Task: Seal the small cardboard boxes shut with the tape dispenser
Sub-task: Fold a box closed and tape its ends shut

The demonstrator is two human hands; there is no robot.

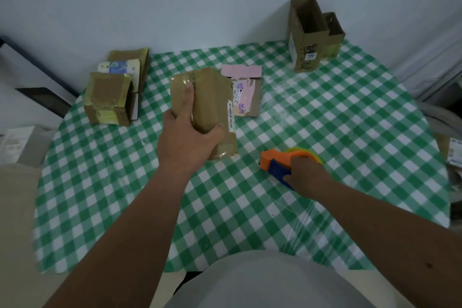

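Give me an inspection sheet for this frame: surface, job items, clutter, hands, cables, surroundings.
Surface: round table under a green-and-white checked cloth with a clear cover.
Job's things: brown box gripped at centre; tape dispenser, orange and blue, on the cloth; taped boxes stacked far left; pink-labelled box behind the held one; two open boxes standing far right.
Clutter: papers at the right edge, partly cut off.
Hands: left hand grips the brown box; right hand holds the dispenser's handle.
Cables: nothing seen.
Surroundings: pale wall behind; dim light.
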